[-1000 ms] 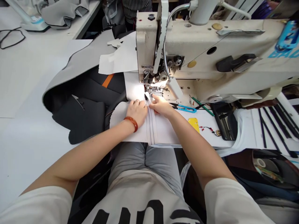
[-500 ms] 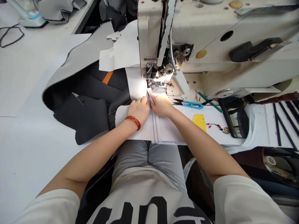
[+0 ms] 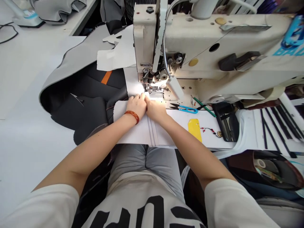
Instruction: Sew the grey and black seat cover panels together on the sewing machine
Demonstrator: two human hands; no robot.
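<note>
A white fabric piece (image 3: 142,134) with grey stitch lines down its middle lies under the presser foot (image 3: 152,89) of a cream sewing machine (image 3: 201,53). My left hand (image 3: 136,106), with a red-brown bangle at the wrist, rests on the cloth just left of the foot, fingers curled down on it. My right hand (image 3: 154,109) presses the same cloth right beside it. The two hands touch each other at the seam. The fingertips sit close under the lit needle area.
Black fabric with an orange strip (image 3: 83,98) is piled to the left, with grey material (image 3: 78,60) behind it. Blue thread snips (image 3: 187,109), a green pencil (image 3: 203,107) and a yellow tag (image 3: 194,126) lie to the right. Black strips (image 3: 277,126) lie at far right.
Both hands have slid forward along the white cloth toward the presser foot and closed together. The view has shifted slightly.
</note>
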